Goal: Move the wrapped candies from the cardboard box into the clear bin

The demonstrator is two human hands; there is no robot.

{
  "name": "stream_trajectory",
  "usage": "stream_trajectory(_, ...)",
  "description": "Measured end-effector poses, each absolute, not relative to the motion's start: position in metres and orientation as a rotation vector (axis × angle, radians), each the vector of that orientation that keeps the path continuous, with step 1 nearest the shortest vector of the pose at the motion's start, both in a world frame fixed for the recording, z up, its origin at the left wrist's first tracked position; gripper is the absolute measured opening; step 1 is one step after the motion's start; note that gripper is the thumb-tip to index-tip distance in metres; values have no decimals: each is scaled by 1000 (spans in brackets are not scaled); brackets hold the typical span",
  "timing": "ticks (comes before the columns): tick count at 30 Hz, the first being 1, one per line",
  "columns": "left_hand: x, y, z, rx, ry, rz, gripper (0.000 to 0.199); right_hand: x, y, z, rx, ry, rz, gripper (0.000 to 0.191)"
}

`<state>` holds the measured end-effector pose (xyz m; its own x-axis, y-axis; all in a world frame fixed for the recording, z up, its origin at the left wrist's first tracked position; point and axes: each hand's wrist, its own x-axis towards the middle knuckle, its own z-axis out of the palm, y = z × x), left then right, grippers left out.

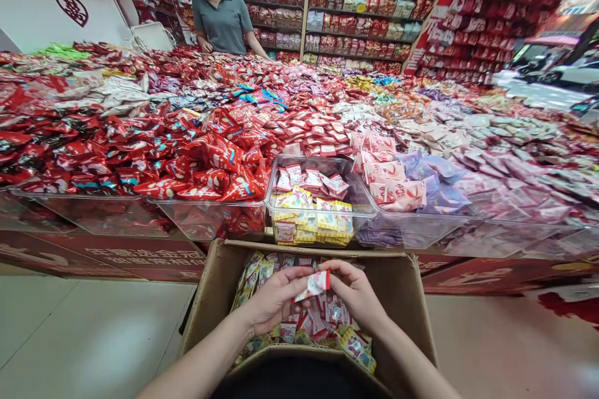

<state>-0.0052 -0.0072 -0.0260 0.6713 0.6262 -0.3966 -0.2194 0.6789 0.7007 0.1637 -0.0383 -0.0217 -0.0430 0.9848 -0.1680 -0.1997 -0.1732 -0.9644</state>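
Over an open cardboard box (423, 305), a small red-and-white candy packet (312, 287) is held between my two hands. My left hand (274, 299) pinches its left end between thumb and fingers. At the packet's right end, my right hand (353, 287) grips the red edge with its fingertips. Loose yellow and pink candy packets (339, 312) lie in the box below. Just beyond the box stands a clear plastic bin (322, 215); yellow packets line its front and red-and-white ones lie behind them.
Red snack packets (219, 162) are heaped to the bin's left, pink packets (393, 184) and purple packets (433, 174) to its right. A person in a grey shirt (223, 19) stands behind the display. Stocked shelves (355, 25) line the back wall.
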Motion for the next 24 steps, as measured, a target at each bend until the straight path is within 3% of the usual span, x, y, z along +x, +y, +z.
stream_trajectory(4,-1,-6,-35,892,810,799,28,161,-40,-18,-1145,-851,1559,35)
stream_trajectory(9,-3,-4,-35,996,829,840,30,162,-42,-7,-1256,-1107,1514,24)
stream_trajectory(12,-6,-4,-32,962,761,809,32,170,-43,17,-1330,-1290,1305,20)
stream_trajectory(19,-9,-6,-36,960,777,804,23,205,3,108,-1324,-1635,419,13)
stream_trajectory(24,-12,-5,-34,986,803,796,24,207,35,127,-1424,-1819,399,18)
